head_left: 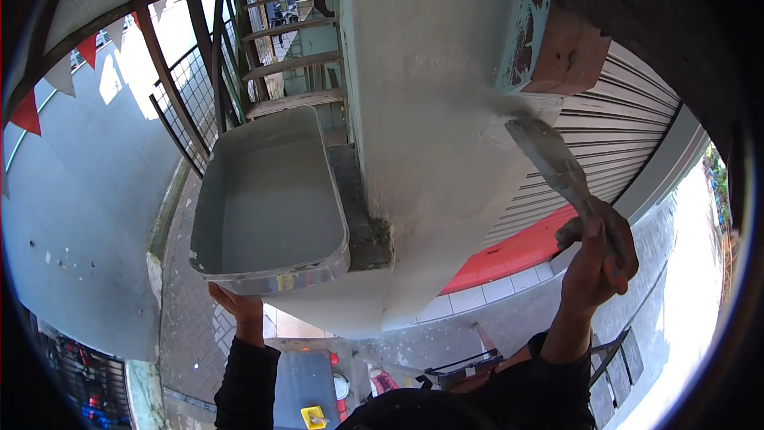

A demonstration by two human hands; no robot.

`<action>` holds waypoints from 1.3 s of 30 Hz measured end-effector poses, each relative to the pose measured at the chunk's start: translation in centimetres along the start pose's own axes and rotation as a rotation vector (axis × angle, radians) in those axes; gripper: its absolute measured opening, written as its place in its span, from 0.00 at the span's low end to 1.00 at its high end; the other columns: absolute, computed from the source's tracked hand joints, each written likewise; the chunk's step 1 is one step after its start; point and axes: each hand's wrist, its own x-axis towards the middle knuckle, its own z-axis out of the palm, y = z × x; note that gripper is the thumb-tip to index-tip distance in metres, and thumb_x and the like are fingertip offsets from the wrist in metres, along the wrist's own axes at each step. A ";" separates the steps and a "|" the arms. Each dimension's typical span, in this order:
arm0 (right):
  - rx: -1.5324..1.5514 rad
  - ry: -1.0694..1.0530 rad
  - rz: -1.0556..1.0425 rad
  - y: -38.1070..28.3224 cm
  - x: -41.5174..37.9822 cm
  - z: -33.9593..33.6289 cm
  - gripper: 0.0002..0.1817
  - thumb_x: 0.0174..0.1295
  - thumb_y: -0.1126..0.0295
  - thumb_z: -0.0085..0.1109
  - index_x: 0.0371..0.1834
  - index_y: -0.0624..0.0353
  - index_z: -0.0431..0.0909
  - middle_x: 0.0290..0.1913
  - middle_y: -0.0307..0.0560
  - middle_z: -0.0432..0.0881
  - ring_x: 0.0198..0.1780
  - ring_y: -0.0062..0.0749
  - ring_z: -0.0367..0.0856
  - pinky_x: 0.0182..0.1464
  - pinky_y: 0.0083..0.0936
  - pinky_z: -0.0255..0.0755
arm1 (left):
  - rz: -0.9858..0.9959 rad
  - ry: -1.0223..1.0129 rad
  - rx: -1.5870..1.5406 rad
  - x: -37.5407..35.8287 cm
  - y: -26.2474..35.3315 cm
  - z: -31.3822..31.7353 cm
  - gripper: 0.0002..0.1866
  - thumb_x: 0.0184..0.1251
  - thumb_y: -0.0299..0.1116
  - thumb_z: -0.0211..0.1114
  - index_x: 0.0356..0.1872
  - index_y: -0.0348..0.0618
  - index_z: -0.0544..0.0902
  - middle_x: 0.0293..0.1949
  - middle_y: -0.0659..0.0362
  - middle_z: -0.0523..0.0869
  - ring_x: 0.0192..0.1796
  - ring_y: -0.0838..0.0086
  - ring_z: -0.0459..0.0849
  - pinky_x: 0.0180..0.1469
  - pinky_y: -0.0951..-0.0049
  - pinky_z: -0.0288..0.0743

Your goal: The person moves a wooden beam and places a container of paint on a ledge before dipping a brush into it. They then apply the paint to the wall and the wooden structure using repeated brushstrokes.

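My right hand (598,251) is closed round the handle of a paintbrush (549,155), which is smeared with grey paint. The blurred bristles touch or come very near the grey painted wall (430,127), close to its right corner. At the left, my left hand (236,302) grips a rectangular plastic tub (338,251) by its near lower side; part of the fingers is hidden beneath it. Grey paint (274,215) fills the bottom of the tub, and its inner walls are coated with it. The tub is beside the wall, over a rough ledge (370,243).
Wooden stairs (294,64) with a metal railing (187,99) rise behind the tub. A peeling wooden beam (565,48) juts out at the upper right, above a slatted shutter (621,111). Below stand a grey table (306,382) and a yellow tray (313,417).
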 end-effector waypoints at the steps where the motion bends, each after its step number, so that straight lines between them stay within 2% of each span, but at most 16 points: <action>1: 0.037 -0.015 -0.052 0.9 -0.6 -0.6 0.14 0.67 0.73 0.53 0.47 0.74 0.79 0.26 0.51 0.82 0.22 0.29 0.79 0.25 0.22 0.73 | -0.124 -0.044 -0.150 -0.9 -1.6 0.3 0.31 0.70 0.40 0.64 0.69 0.36 0.67 0.59 0.43 0.72 0.58 0.49 0.73 0.58 0.55 0.69; 3: 0.022 -0.016 -0.096 1.6 -1.3 0.0 0.13 0.65 0.76 0.56 0.49 0.74 0.79 0.29 0.51 0.82 0.25 0.30 0.81 0.27 0.22 0.76 | -0.252 -0.100 -0.287 -1.5 -2.9 0.4 0.31 0.70 0.40 0.64 0.69 0.36 0.66 0.59 0.43 0.72 0.58 0.50 0.73 0.58 0.55 0.69; 6: -0.097 -0.072 -0.125 3.5 -3.5 1.1 0.14 0.62 0.79 0.58 0.51 0.73 0.79 0.34 0.55 0.84 0.29 0.33 0.84 0.33 0.24 0.79 | -0.210 -0.069 -0.193 -1.4 -2.6 0.4 0.31 0.70 0.40 0.65 0.68 0.35 0.67 0.58 0.44 0.72 0.57 0.50 0.73 0.58 0.55 0.69; 8: -0.031 -0.060 -0.017 5.2 -7.0 2.2 0.13 0.62 0.80 0.58 0.49 0.72 0.79 0.33 0.55 0.84 0.31 0.33 0.86 0.35 0.25 0.80 | -0.117 0.055 -0.043 -1.0 -0.7 0.7 0.32 0.69 0.41 0.65 0.68 0.35 0.67 0.57 0.45 0.72 0.57 0.50 0.73 0.58 0.55 0.69; 13: 0.139 -0.170 0.339 5.4 -14.4 1.1 0.10 0.65 0.79 0.54 0.47 0.72 0.78 0.30 0.50 0.85 0.28 0.31 0.85 0.31 0.25 0.81 | -0.050 0.029 0.001 -0.7 -0.8 0.3 0.33 0.69 0.41 0.66 0.68 0.34 0.66 0.56 0.44 0.72 0.57 0.51 0.73 0.58 0.56 0.70; 17: 0.119 -0.208 0.562 4.1 -13.9 -0.4 0.08 0.64 0.78 0.57 0.42 0.72 0.79 0.27 0.48 0.84 0.25 0.28 0.84 0.28 0.22 0.79 | 0.144 0.085 0.199 1.4 2.1 -0.4 0.24 0.80 0.45 0.51 0.64 0.35 0.69 0.54 0.48 0.71 0.55 0.60 0.74 0.57 0.61 0.70; 19: 0.046 -0.285 0.745 3.3 -11.1 -0.6 0.07 0.62 0.77 0.60 0.39 0.72 0.81 0.26 0.47 0.84 0.25 0.25 0.84 0.29 0.21 0.79 | -0.143 0.017 -0.119 -1.0 -1.2 0.6 0.31 0.72 0.43 0.61 0.67 0.33 0.66 0.57 0.44 0.71 0.57 0.51 0.73 0.58 0.56 0.70; 21: 0.031 -0.257 0.663 3.4 -8.4 -0.2 0.07 0.62 0.77 0.61 0.38 0.72 0.82 0.25 0.46 0.84 0.24 0.24 0.84 0.28 0.21 0.78 | -0.246 -0.030 -0.236 -2.0 -2.9 1.1 0.35 0.68 0.42 0.66 0.69 0.31 0.65 0.59 0.41 0.72 0.58 0.47 0.73 0.59 0.54 0.70; 25: 0.063 -0.155 0.514 1.4 -2.3 0.9 0.09 0.66 0.75 0.60 0.42 0.71 0.82 0.24 0.45 0.83 0.23 0.24 0.82 0.28 0.19 0.77 | -0.160 -0.058 -0.190 -1.4 -2.7 0.6 0.35 0.68 0.41 0.66 0.69 0.31 0.64 0.60 0.39 0.72 0.58 0.45 0.73 0.60 0.52 0.69; 27: 0.060 -0.132 0.362 0.6 -0.7 0.6 0.10 0.67 0.74 0.59 0.44 0.72 0.81 0.25 0.47 0.83 0.23 0.25 0.82 0.28 0.19 0.78 | -0.042 -0.013 -0.089 -0.2 -0.9 0.1 0.35 0.69 0.40 0.66 0.70 0.32 0.64 0.60 0.39 0.72 0.58 0.46 0.73 0.60 0.52 0.69; 29: 0.107 -0.057 0.252 0.1 -0.2 0.1 0.12 0.69 0.72 0.57 0.47 0.72 0.80 0.26 0.48 0.83 0.23 0.26 0.82 0.28 0.20 0.78 | 0.192 0.076 0.155 1.4 1.5 -0.5 0.34 0.69 0.38 0.65 0.70 0.32 0.64 0.59 0.40 0.73 0.58 0.47 0.74 0.60 0.54 0.70; 32: 0.096 0.003 0.113 0.7 -0.9 -0.9 0.18 0.70 0.67 0.52 0.52 0.75 0.77 0.32 0.56 0.84 0.26 0.33 0.84 0.29 0.25 0.81 | 0.161 0.052 0.116 1.3 1.8 -0.5 0.31 0.71 0.36 0.64 0.70 0.33 0.64 0.58 0.42 0.73 0.59 0.50 0.74 0.60 0.57 0.71; 34: 0.124 0.051 0.025 1.5 -1.9 -0.7 0.19 0.70 0.68 0.52 0.54 0.75 0.76 0.34 0.57 0.85 0.28 0.34 0.85 0.31 0.26 0.82 | -0.057 0.011 0.018 -0.7 -0.8 0.2 0.30 0.71 0.34 0.63 0.70 0.34 0.64 0.57 0.43 0.73 0.58 0.51 0.75 0.59 0.60 0.71; 36: 0.125 -0.016 -0.028 3.0 -3.1 0.0 0.18 0.70 0.72 0.54 0.57 0.74 0.75 0.39 0.59 0.85 0.33 0.35 0.86 0.36 0.28 0.83 | -0.114 0.018 0.012 -0.7 -0.9 0.6 0.26 0.75 0.37 0.58 0.68 0.35 0.66 0.55 0.44 0.74 0.56 0.54 0.76 0.58 0.61 0.71; 38: 0.101 -0.055 0.088 4.4 -5.3 1.0 0.16 0.69 0.75 0.54 0.56 0.75 0.75 0.40 0.59 0.85 0.34 0.35 0.86 0.37 0.28 0.84 | -0.012 0.067 0.103 0.4 1.0 0.2 0.24 0.82 0.47 0.46 0.63 0.35 0.70 0.53 0.46 0.74 0.53 0.59 0.76 0.56 0.60 0.71; 39: 0.141 -0.037 0.129 5.3 -7.1 1.6 0.15 0.69 0.76 0.53 0.55 0.75 0.76 0.39 0.59 0.85 0.34 0.36 0.86 0.36 0.29 0.84 | -0.184 0.077 -0.107 0.5 1.1 0.4 0.25 0.82 0.48 0.45 0.62 0.36 0.70 0.52 0.48 0.75 0.52 0.61 0.76 0.55 0.61 0.72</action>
